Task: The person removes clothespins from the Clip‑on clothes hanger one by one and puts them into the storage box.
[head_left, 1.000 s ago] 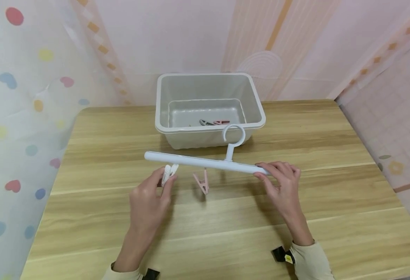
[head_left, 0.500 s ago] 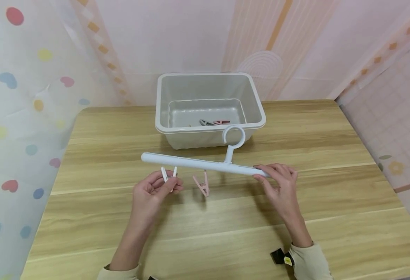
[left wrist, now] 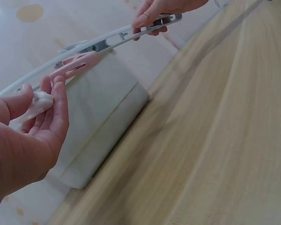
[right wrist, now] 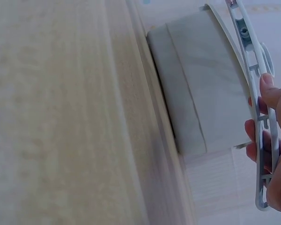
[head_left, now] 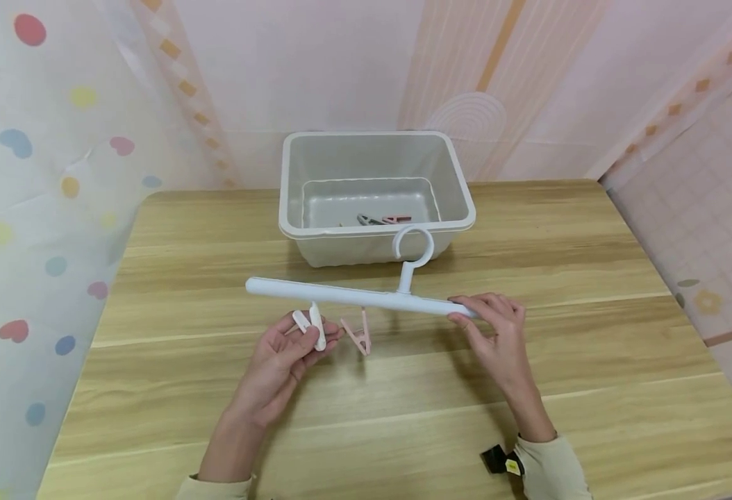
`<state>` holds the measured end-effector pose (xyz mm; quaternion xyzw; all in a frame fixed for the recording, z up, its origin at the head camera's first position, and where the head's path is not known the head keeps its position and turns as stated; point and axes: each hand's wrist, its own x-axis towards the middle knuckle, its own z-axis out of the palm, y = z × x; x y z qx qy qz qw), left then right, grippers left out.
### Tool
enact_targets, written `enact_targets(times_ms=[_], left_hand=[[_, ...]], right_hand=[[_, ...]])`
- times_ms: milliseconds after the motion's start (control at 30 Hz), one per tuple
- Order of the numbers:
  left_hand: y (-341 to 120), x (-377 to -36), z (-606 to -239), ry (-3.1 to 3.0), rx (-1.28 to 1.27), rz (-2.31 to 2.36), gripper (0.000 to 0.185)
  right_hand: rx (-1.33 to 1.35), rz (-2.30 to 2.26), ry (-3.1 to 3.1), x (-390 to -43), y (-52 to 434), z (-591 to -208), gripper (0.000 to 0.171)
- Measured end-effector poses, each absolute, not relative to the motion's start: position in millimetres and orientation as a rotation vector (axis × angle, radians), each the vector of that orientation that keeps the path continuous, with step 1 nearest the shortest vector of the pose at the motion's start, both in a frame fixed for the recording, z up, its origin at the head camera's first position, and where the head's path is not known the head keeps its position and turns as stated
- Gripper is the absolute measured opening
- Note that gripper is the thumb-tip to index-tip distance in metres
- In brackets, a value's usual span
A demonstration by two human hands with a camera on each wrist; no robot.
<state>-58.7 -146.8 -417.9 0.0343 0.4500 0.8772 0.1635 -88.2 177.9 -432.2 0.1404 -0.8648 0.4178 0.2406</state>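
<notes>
My left hand [head_left: 281,364] pinches a white clothespin [head_left: 318,326] between thumb and fingers, just below the hanger's bar. A pale blue hanger [head_left: 341,294] with a round hook is held above the table, tilted, its left end higher. At its right end, my right hand [head_left: 497,337] grips the bar between thumb and fingers. From the middle of the bar hangs a pink clothespin [head_left: 360,337], very close to my left fingertips; in the left wrist view I cannot tell whether they touch it. The right wrist view shows the hanger's hollow underside [right wrist: 260,117].
Behind the hanger, a grey plastic basin [head_left: 291,226] stands against the patterned wall covering. Inside it lie a dark grey clothespin [head_left: 369,220] and a reddish-pink clothespin [head_left: 397,219]. Everything is over a wood-grain table [head_left: 403,423].
My left hand has shifted right toward the pink clothespin and turned the white clothespin in its fingers. The hanger has drifted slightly left and down in my right hand.
</notes>
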Motion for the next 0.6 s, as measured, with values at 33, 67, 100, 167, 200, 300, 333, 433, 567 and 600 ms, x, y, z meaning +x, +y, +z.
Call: enact_targets(times_ms=[33,67,100,167,200,300,333,433,567,600], left_hand=[[-146.5,-58.2,-419.2,1.293,0.100,2.496,0.015],[-146.0,-57.5,-420.3,1.304,0.101,2.488,0.014],[-145.5,-56.9,-421.5,1.313,0.100,2.481,0.014],[-143.6,-56.4,-422.3,1.346,0.101,2.461,0.014],[-142.8,-55.9,-422.4,1.373,0.099,2.452,0.014],[-140.5,-54.6,-421.7,1.506,0.053,2.445,0.014],[-139.7,-54.1,-421.2,1.570,0.036,2.440,0.014],[-136.9,-53.2,-420.3,1.775,0.001,2.431,0.014],[-132.2,-52.0,-420.4,2.033,0.050,2.456,0.016],[-131.1,-52.2,-420.4,2.130,0.097,2.450,0.017]], right_hand=[[0.381,1.149,-2.364,-88.2,177.8,-432.0,0.027],[0.375,1.154,-2.361,-88.3,177.6,-431.6,0.027],[0.368,1.161,-2.359,-88.3,177.4,-431.2,0.027],[0.357,1.167,-2.352,-88.7,178.3,-430.4,0.027],[0.353,1.169,-2.348,-88.9,178.6,-430.0,0.027],[0.350,1.161,-2.348,-89.5,179.6,-429.9,0.027],[0.355,1.151,-2.351,-89.6,179.9,-430.1,0.028],[0.362,1.123,-2.356,-89.1,181.3,-430.7,0.029],[0.369,1.093,-2.349,-88.6,183.0,-431.1,0.029],[0.369,1.087,-2.345,-88.9,183.4,-431.2,0.030]])
